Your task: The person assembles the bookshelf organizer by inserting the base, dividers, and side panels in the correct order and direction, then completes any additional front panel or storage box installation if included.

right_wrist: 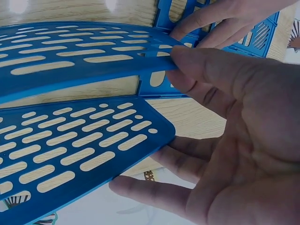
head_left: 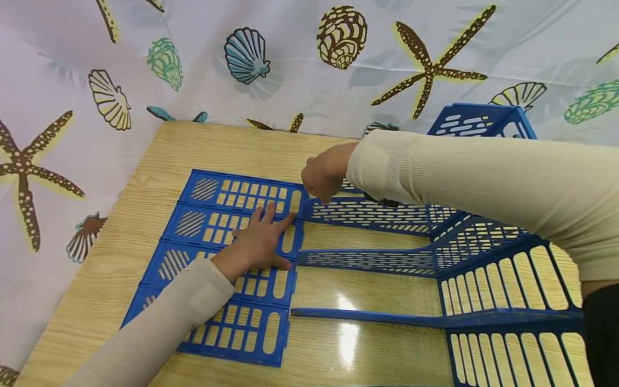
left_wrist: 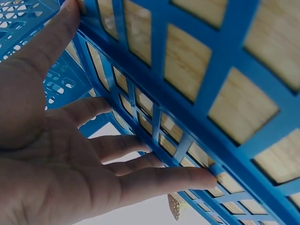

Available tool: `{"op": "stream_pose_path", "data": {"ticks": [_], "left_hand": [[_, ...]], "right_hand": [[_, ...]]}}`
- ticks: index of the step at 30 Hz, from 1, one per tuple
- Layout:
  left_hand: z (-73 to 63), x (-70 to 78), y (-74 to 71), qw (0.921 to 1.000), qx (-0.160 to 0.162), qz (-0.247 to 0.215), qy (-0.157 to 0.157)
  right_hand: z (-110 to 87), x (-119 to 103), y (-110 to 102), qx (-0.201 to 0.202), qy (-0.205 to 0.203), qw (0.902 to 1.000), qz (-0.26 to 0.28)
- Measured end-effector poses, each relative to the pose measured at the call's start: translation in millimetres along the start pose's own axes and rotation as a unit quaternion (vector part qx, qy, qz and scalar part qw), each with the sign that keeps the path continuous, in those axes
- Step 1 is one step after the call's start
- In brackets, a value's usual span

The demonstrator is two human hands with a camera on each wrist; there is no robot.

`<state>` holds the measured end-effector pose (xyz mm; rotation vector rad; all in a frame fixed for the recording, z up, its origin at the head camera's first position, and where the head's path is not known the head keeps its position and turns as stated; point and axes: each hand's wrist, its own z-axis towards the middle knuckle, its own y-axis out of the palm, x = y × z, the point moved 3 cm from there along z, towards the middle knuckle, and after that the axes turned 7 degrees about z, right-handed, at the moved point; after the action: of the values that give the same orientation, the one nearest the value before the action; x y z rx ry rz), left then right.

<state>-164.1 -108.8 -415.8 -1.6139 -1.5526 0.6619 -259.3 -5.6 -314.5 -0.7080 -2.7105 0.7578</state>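
Note:
A flat blue slotted panel (head_left: 213,207) with several sections lies on the table. My left hand (head_left: 258,242) rests on it, fingers straight and spread; in the left wrist view the fingertips touch its grid bars. To the right, upright blue dividers extend from a larger blue lattice piece. My right hand (head_left: 324,172) is at the far dividers. In the right wrist view its thumb and index finger pinch the end of one perforated divider (right_wrist: 154,64). Its other fingers touch the rounded edge of the neighbouring perforated side panel (right_wrist: 157,119). The right sleeve hides part of these in the head view.
Two more dividers, a middle one (head_left: 367,260) and a nearer one (head_left: 367,317), point toward the flat panel. The lattice piece (head_left: 512,320) fills the right side. A wooden table (head_left: 145,177) lies beneath, and a shell-patterned cloth (head_left: 300,86) hangs behind.

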Motion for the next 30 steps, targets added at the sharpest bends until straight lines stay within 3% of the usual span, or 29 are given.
{"op": "stream_pose_path", "data": {"ticks": [11, 30], "left_hand": [[-0.4, -0.1, 0.0, 1.0, 0.007, -0.001, 0.002], [-1.0, -0.7, -0.5, 1.0, 0.005, -0.006, 0.004]], "right_hand": [[-2.7, -2.7, -1.9, -0.008, -0.001, 0.9996, -0.026], [-1.4, -0.2, -1.3, 0.017, 0.008, 0.9998, 0.008]]}}
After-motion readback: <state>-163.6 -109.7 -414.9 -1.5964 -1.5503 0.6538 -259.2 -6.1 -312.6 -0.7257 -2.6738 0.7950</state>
